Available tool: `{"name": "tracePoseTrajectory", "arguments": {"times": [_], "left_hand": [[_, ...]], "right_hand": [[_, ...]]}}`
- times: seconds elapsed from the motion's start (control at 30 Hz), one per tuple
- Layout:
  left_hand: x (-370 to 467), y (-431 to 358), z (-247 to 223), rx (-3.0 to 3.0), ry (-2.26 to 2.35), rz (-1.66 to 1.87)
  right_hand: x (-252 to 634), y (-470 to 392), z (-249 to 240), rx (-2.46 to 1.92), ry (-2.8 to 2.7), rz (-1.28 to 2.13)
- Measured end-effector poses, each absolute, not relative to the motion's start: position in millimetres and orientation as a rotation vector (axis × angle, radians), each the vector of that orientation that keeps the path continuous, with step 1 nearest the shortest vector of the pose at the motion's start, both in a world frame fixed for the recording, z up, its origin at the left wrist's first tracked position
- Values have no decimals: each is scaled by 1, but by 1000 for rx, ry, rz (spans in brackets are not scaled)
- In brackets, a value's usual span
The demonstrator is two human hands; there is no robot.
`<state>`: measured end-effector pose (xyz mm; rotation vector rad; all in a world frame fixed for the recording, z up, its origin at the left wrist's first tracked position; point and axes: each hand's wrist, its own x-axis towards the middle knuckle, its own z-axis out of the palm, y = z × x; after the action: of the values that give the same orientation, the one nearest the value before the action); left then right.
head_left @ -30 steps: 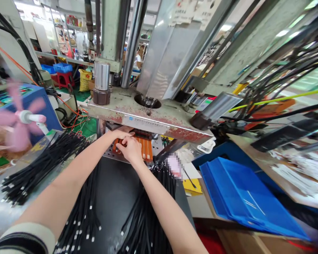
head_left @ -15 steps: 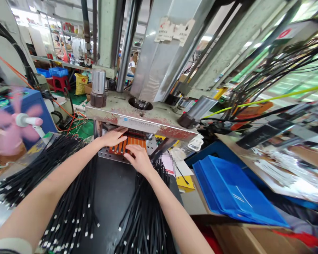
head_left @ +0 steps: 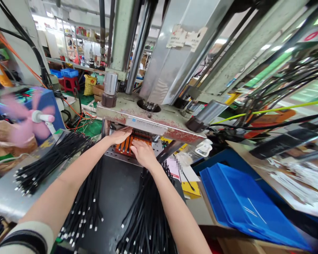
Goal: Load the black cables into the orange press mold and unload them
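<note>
Both hands reach under the rusty plate [head_left: 151, 123] of a press. My left hand [head_left: 121, 135] lies flat with its fingers stretched out over the left back part of an orange mould block [head_left: 121, 148]. Just right of it, my right hand [head_left: 143, 151] rests over the block's right part, its fingers spread and partly bent. Black cable pieces lie in the block's grooves between the hands. I see nothing held in either hand. Bundles of black cables with metal plugs lie left [head_left: 87, 201] and right [head_left: 148, 211] on the dark table [head_left: 113, 194].
Another cable bundle [head_left: 53, 155] lies on the metal surface at left, near a spinning pink fan [head_left: 37, 116]. Stacked blue trays [head_left: 243, 204] stand at right. Press columns rise behind the plate, and a white bottle [head_left: 204, 148] is beside it.
The view has shifted, so the scene appears farther right. My right hand has moved left over the block, closer to my left hand, and covers more of the grooves.
</note>
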<state>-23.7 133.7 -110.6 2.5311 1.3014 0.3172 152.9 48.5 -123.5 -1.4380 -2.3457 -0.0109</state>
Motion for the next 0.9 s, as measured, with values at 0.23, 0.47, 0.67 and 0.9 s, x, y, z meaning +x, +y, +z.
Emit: {"name": "tracePoseTrajectory", "arguments": {"times": [0.23,0.47,0.67,0.9], "left_hand": [[-102,47,-141,2575,1646,553],[-159,46,-163,2170,2206,16],[-161,51,-149,2229,2232,84],[-151,31,-136,2391,1943,516]], "right_hand": [[207,-26,-148,-2150,-1975,-153],[218,-52,-157,-2348,-2014,345],[220,-50,-155,-2512,-2074,170],[226,-55,-161,-2333,-1967,154]]}}
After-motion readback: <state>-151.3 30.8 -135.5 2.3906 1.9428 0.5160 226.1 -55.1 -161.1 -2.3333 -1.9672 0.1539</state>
